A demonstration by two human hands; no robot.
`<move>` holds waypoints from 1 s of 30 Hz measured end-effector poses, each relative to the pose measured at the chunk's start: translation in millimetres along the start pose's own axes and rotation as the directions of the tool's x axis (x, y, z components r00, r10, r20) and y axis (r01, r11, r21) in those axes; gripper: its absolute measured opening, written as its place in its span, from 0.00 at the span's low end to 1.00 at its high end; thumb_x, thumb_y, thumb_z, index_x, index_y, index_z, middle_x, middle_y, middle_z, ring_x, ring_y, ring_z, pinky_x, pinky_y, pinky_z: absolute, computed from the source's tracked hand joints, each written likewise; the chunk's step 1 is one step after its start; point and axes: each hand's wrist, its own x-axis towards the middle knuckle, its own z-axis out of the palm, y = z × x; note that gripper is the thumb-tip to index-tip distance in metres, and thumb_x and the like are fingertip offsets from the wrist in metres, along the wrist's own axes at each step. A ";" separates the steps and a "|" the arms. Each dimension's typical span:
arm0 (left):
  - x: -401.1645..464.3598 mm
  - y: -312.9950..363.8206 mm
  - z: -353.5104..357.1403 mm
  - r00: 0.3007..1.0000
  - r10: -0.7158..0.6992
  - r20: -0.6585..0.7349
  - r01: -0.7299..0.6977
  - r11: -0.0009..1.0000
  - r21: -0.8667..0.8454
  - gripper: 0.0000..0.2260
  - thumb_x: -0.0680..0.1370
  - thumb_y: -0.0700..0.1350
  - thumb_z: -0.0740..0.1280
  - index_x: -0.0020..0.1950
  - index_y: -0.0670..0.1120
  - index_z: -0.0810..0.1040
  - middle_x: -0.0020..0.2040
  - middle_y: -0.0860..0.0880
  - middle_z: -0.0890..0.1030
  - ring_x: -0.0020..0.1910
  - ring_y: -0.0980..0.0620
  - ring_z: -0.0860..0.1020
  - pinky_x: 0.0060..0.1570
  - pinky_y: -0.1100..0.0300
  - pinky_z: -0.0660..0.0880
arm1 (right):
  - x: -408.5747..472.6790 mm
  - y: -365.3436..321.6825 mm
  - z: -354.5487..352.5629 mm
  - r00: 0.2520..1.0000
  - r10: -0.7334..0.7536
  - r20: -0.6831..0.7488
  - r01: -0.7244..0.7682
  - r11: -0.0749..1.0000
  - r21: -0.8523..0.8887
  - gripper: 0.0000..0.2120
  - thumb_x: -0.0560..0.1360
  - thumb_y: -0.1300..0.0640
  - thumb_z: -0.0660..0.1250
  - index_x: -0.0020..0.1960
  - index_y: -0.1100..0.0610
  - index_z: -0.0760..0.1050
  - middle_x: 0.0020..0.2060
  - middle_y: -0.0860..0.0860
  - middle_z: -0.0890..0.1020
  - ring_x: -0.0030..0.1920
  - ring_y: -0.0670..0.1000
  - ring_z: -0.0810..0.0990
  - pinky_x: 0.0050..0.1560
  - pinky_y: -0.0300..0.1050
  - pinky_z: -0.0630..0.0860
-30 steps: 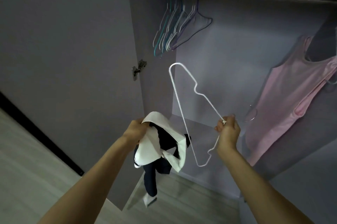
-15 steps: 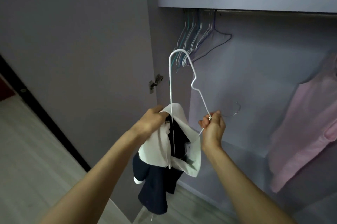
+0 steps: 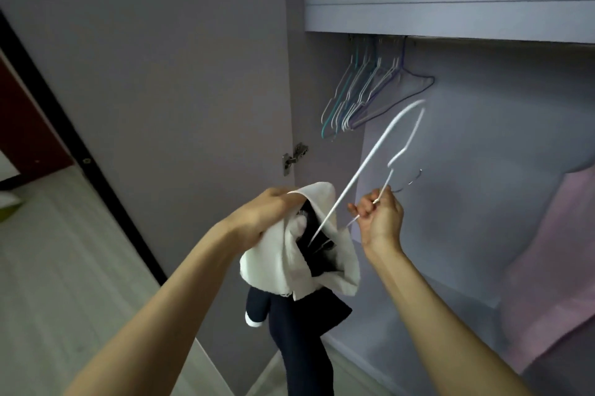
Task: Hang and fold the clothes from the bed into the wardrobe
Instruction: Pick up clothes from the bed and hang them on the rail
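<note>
A navy garment with a wide white collar (image 3: pixel 289 263) hangs in front of the open wardrobe. My left hand (image 3: pixel 264 215) grips its collar at the top and holds the neck opening apart. My right hand (image 3: pixel 378 213) pinches a white wire hanger (image 3: pixel 370 160) near its hook. One end of the hanger reaches down into the neck opening; the other end tilts up to the right and is blurred. The garment's navy body and a white-cuffed sleeve dangle below.
Several empty wire hangers (image 3: pixel 363 93) hang bunched on the rail under the wardrobe shelf (image 3: pixel 450 14). A pink garment (image 3: pixel 553 267) hangs at the right. The open wardrobe door (image 3: pixel 161 73) stands at the left, with its hinge (image 3: pixel 294 154) near my hands.
The hanger has swung from upright to a tilt toward the right, and its lower end has gone deeper into the collar opening. The view has shifted left and down.
</note>
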 end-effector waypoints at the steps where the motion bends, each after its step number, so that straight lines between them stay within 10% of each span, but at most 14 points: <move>1: -4.0 6.0 1.2 0.999 0.017 0.041 -0.017 1.000 -0.004 0.08 0.78 0.46 0.64 0.49 0.47 0.81 0.44 0.47 0.84 0.43 0.48 0.82 0.49 0.56 0.77 | -2.2 3.7 1.9 1.000 -0.021 0.006 0.021 0.999 -0.026 0.17 0.83 0.57 0.50 0.35 0.54 0.61 0.23 0.45 0.64 0.23 0.44 0.65 0.34 0.39 0.77; 9: -24.6 18.9 -28.1 0.994 0.111 0.025 -0.100 0.957 -0.274 0.12 0.79 0.38 0.59 0.58 0.40 0.80 0.56 0.34 0.80 0.51 0.41 0.79 0.57 0.47 0.74 | -6.3 22.3 -21.9 0.986 -0.112 0.120 0.156 0.868 -0.471 0.18 0.83 0.58 0.49 0.52 0.61 0.77 0.51 0.53 0.81 0.49 0.47 0.78 0.50 0.32 0.69; 16: -6.8 -15.4 -45.4 0.968 0.096 -0.230 -0.030 0.960 0.277 0.09 0.77 0.39 0.66 0.54 0.38 0.79 0.44 0.42 0.79 0.43 0.45 0.77 0.46 0.55 0.72 | 12.0 -11.3 -22.8 0.863 -0.466 0.194 0.407 0.414 -0.814 0.16 0.82 0.59 0.52 0.49 0.65 0.76 0.46 0.63 0.82 0.48 0.65 0.78 0.44 0.51 0.68; 22: 8.6 -31.1 -31.0 0.919 0.189 -0.346 0.039 0.830 0.556 0.14 0.75 0.35 0.62 0.57 0.45 0.81 0.52 0.45 0.82 0.53 0.45 0.77 0.46 0.61 0.69 | 22.3 -20.1 -27.5 0.902 -0.419 0.103 0.258 0.332 -0.907 0.17 0.82 0.57 0.50 0.52 0.65 0.75 0.52 0.61 0.80 0.52 0.64 0.77 0.46 0.52 0.69; 27: 16.3 -29.9 -22.4 0.898 0.209 -0.387 0.044 0.833 0.552 0.10 0.75 0.35 0.63 0.49 0.45 0.82 0.38 0.49 0.78 0.43 0.45 0.74 0.39 0.59 0.69 | 32.3 -32.7 -24.4 0.911 -0.411 -0.003 0.174 0.393 -0.903 0.17 0.82 0.57 0.50 0.53 0.65 0.74 0.54 0.61 0.79 0.54 0.64 0.76 0.48 0.52 0.70; 30: 18.8 -30.4 -21.5 0.883 0.215 -0.417 0.081 0.806 0.586 0.15 0.74 0.33 0.60 0.53 0.45 0.82 0.49 0.44 0.79 0.48 0.42 0.76 0.42 0.56 0.72 | 23.8 -28.7 -17.4 0.897 -0.421 0.131 0.256 0.254 -0.933 0.17 0.82 0.57 0.52 0.52 0.67 0.74 0.51 0.64 0.79 0.51 0.65 0.77 0.45 0.52 0.69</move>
